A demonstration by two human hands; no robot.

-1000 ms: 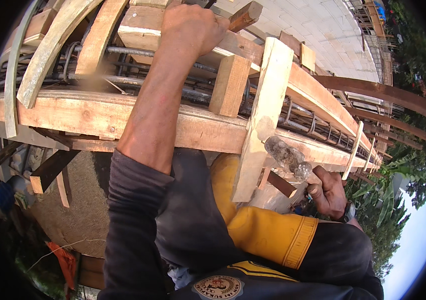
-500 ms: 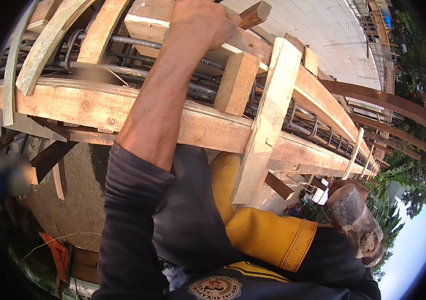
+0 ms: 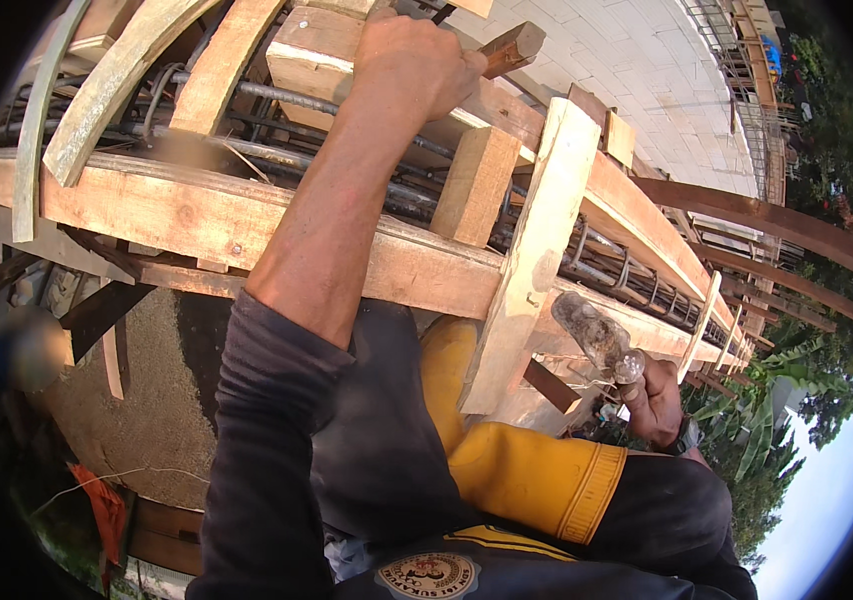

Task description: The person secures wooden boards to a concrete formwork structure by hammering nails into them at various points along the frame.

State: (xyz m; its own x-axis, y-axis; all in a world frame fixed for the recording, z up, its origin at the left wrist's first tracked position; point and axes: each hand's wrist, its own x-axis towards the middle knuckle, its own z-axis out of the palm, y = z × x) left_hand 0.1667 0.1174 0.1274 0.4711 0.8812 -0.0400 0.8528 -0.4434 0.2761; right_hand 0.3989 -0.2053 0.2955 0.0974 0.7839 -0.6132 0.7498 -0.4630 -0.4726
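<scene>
My left hand [image 3: 412,68] is closed at the top edge of the formwork, beside a block of light timber [image 3: 312,60]. A dark brown wood end [image 3: 513,50] sticks out next to its knuckles; what the fingers hold is hidden. My right hand [image 3: 655,405] grips a hammer [image 3: 592,332], its worn, grey head raised in front of the long side board [image 3: 427,265]. Left of the hammer head, a pale wooden strip [image 3: 530,260] crosses the formwork. A short wood block [image 3: 477,185] stands between the side boards.
Steel rebar [image 3: 287,97] runs inside the formwork. My yellow boot [image 3: 537,475] is below the boards. A white block wall [image 3: 637,70] rises beyond, and dark planks [image 3: 777,215] jut out at right. An orange cloth [image 3: 102,515] hangs at lower left.
My right hand has swung the hammer left and upward from the lower right, toward the pale strip. My left hand stays at the timber; the view has shifted slightly.
</scene>
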